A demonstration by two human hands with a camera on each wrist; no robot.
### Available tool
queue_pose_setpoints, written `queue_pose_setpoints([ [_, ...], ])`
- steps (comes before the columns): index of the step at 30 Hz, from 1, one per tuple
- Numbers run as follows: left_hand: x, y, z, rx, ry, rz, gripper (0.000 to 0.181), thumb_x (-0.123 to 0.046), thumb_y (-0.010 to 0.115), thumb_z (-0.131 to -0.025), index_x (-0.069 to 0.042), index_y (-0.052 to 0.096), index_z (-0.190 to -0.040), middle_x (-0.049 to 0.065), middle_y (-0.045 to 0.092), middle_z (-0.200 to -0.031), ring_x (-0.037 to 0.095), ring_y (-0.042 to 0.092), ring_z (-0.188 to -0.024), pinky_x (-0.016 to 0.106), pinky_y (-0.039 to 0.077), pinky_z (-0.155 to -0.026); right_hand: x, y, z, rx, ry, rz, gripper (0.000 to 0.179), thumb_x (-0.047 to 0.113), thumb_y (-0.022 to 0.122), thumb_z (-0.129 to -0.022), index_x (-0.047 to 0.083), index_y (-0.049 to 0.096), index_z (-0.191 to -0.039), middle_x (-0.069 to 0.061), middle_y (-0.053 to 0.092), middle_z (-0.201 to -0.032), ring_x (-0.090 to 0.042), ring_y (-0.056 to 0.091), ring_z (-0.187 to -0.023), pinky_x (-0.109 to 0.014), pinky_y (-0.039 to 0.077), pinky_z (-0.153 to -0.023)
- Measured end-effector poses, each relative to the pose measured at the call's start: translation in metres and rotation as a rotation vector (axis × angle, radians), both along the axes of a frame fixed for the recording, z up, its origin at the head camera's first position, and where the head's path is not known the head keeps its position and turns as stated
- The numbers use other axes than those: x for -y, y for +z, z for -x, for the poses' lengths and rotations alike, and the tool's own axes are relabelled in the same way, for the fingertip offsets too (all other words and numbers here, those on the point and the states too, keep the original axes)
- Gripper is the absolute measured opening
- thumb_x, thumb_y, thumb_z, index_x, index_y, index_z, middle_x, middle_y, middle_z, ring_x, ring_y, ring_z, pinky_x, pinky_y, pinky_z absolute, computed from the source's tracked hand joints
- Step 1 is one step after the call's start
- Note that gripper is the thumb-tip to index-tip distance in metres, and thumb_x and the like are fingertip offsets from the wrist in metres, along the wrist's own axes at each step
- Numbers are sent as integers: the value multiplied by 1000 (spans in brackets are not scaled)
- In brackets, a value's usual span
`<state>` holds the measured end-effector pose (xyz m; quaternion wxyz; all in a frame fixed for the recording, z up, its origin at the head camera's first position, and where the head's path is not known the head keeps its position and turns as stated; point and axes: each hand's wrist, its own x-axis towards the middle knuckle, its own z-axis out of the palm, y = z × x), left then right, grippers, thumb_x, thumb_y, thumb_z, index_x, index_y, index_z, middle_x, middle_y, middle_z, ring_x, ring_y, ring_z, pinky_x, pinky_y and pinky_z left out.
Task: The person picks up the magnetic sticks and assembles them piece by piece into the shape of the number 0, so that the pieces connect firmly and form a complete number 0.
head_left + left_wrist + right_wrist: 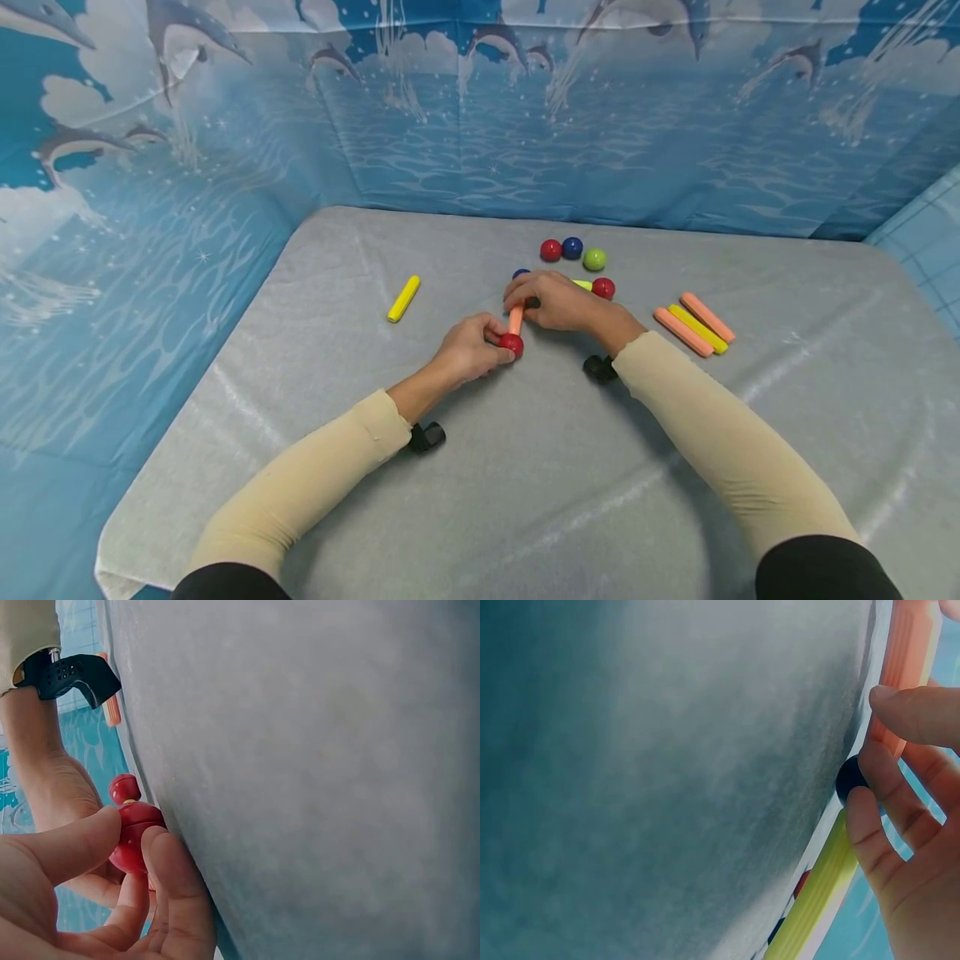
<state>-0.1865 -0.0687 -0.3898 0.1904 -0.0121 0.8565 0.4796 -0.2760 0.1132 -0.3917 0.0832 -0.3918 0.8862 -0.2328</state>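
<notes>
A red ball (512,346) sits at the near end of an orange stick (516,320). My left hand (467,352) pinches this ball between thumb and fingers. At the stick's far end is a dark blue ball (849,778), mostly covered by fingers. My right hand (558,300) grips the orange stick close to that ball, two fingers reaching over the blue surface. From the blue ball a yellow-green stick (814,889) runs off to the right, towards a second red ball (603,288) at its other end.
Behind the hands lie loose red (551,250), blue (572,247) and green (595,259) balls. A yellow stick (403,299) lies to the left. Two orange sticks (683,332) flank another yellow stick (698,328) at right. A dolphin-print curtain (480,150) hangs behind the grey-covered table (525,500).
</notes>
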Motion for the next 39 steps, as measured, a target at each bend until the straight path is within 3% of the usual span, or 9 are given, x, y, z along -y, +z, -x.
queue_pose_setpoints([
  [6, 1, 0, -1, -2, -11, 7, 28, -10, 75, -87, -9, 60, -111, 8, 64, -104, 14, 54, -67, 22, 47, -54, -3, 0, -2, -31, 8, 2, 31, -1, 65, -88, 9, 73, -117, -10, 64, -128, -27, 58, -122, -48, 48, -105],
  [12, 4, 2, -2, 17, -14, -3, 36, -13, 78, -85, -10, 59, -115, 8, 63, -110, 16, 59, -73, 24, 52, -59, -21, 16, -16, -69, -31, -60, 35, 5, 72, -87, 12, 70, -122, -10, 58, -136, -29, 55, -126, -51, 49, -102],
  [19, 11, 8, 4, 3, -54, 154, 45, -25, 77, -87, -14, 57, -126, 4, 61, -126, 21, 60, -100, 30, 54, -79, -53, 29, -26, -102, -120, -112, 36, 9, 74, -87, 9, 69, -122, -13, 57, -137, -31, 54, -125, -54, 47, -103],
  [23, 18, 10, 11, 6, -108, 166, 47, -27, 74, -89, -13, 55, -130, 5, 58, -131, 23, 55, -110, 34, 52, -91, -73, 28, -30, -91, -164, -104, 35, 9, 74, -87, 9, 69, -122, -13, 57, -134, -30, 56, -119, -53, 48, -100],
  [30, 33, 9, 19, -14, -182, 147, 42, -27, 67, -94, -11, 56, -131, 7, 59, -130, 21, 59, -104, 28, 52, -82, -102, 23, -39, -106, -177, -76, 31, 9, 73, -88, 8, 69, -120, -13, 59, -131, -32, 55, -120, -55, 47, -101],
  [39, 43, 7, 27, -30, -176, 116, 36, -27, 63, -97, -10, 57, -128, 7, 61, -123, 21, 63, -93, 26, 50, -73, -132, 24, -53, -88, -222, -65, 32, 9, 70, -90, 6, 67, -122, -16, 57, -134, -34, 55, -121, -55, 50, -94],
])
